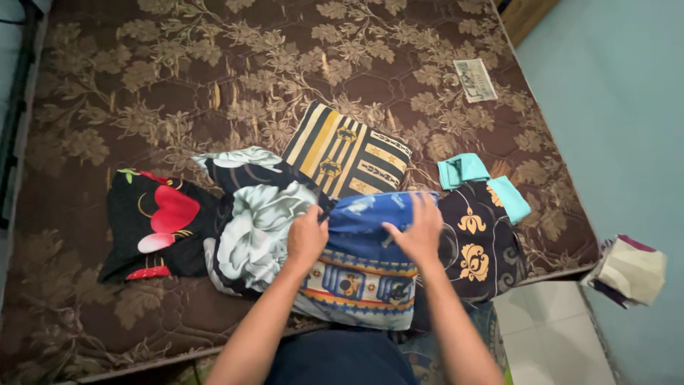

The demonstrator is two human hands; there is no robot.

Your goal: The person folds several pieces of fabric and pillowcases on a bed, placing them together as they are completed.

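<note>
Head view
Left hand (306, 239): fist closed, pinching the top-left edge of the blue patterned cloth (363, 267); fingertips buried in fabric.
Right hand (417, 232): fingers spread flat, pressing the cloth's upper right, gripping nothing.
Arms: both forearms reach up from the lower frame edge, elbows cut off.
Blue cloth: rumpled, orange-banded, at the near edge of the brown floral mattress (178, 71).
Left of cloth: grey-flowered black fabric (256, 221).
Behind cloth: striped pillowcase (345, 153).
</note>
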